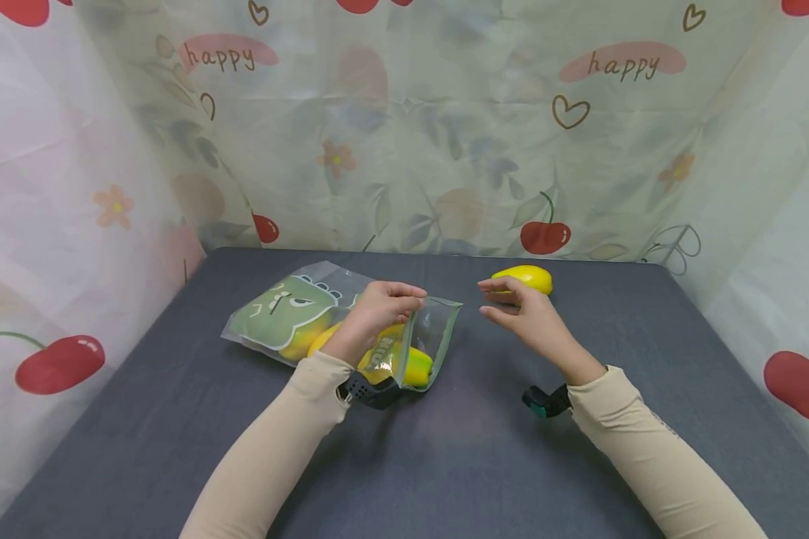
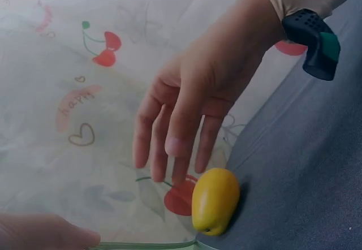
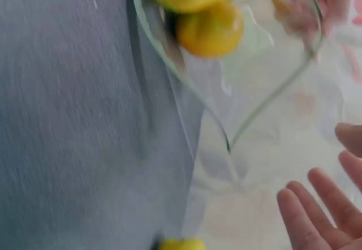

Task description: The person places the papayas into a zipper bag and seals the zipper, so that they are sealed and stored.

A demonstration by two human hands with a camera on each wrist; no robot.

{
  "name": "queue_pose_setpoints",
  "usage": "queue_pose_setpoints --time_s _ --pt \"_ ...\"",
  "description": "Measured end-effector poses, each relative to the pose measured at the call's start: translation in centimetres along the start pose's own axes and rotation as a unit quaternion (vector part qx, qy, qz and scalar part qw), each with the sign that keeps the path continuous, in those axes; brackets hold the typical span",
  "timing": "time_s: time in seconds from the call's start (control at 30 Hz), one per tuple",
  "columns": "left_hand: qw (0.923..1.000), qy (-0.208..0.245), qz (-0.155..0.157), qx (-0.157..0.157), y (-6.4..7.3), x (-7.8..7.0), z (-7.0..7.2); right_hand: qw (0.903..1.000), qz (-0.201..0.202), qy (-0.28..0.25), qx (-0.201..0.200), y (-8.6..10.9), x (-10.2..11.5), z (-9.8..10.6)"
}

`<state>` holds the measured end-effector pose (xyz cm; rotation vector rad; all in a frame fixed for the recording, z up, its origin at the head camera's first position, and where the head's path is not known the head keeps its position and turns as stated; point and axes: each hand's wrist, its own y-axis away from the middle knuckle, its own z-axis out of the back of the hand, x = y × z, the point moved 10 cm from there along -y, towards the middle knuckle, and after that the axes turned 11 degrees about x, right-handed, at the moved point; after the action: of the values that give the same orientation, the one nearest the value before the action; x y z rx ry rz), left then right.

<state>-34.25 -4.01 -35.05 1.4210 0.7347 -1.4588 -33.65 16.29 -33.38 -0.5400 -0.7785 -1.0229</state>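
Observation:
A clear zip bag with a green cartoon face lies on its side, its mouth toward the right. Several yellow fruits with greenish ends are inside it. My left hand pinches the upper rim of the bag, holding the mouth apart; the right wrist view shows the green-edged opening spread wide. To the right, my right hand is empty, its fingers relaxed and apart. Just beyond it, one smooth yellow mango-like fruit lies on the table, partly covered by the fingers in the head view.
The dark grey table ends at a patterned curtain behind, with more curtain on both sides. Black wrist straps with camera mounts sit under both wrists, close over the table.

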Motion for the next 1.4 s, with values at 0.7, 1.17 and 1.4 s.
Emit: queue_pose_setpoints --time_s 0.7,1.17,1.4 --pt "1.0000 -0.004 0.001 0.007 0.0 0.1 0.0 0.9939 -0.040 0.028 -0.099 -1.0 -6.7 6.3" --pt "0.9999 0.000 0.006 0.013 -0.4 0.4 -0.2 0.9905 -0.098 0.070 -0.067 -2.7 -10.4 6.6" --pt "0.9999 -0.002 0.009 0.011 -0.4 0.6 -0.1 0.9887 -0.113 0.090 -0.042 -4.2 -11.5 6.5"
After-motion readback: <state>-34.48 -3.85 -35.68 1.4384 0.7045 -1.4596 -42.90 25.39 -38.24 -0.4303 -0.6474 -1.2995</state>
